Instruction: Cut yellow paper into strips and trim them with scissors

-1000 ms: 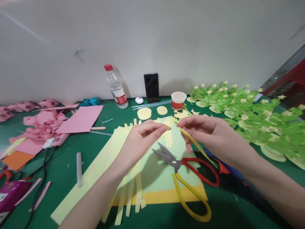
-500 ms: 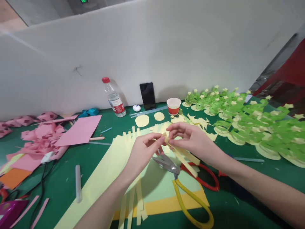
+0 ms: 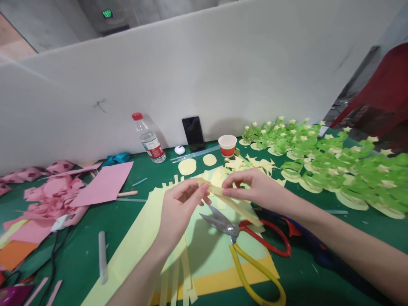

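Between both hands stretches a pale yellow paper strip (image 3: 234, 205). My left hand (image 3: 183, 202) pinches its left end between thumb and fingers. My right hand (image 3: 247, 185) grips it a little to the right, with the free tail slanting down toward the scissors. Those scissors (image 3: 231, 230), one handle loop red and one yellow, lie with blades apart on pale green and yellow paper sheets (image 3: 212, 250) below the hands. More yellow strips (image 3: 174, 272) lie by my left forearm. Beyond my hands are yellow paper scraps (image 3: 251, 163).
Green spiral paper trees (image 3: 321, 157) with stars crowd the right. At the back stand a water bottle (image 3: 149, 138), a phone (image 3: 193, 134) and a paper cup (image 3: 227, 145), near yellow paper discs (image 3: 187, 166). Pink paper pieces (image 3: 57, 187) and a glue stick (image 3: 102, 257) are on the left.
My hands have moved apart, the left one shifting left, so more of the strip shows stretched between them. The view has tilted up slightly. The scissors stay on the sheets.
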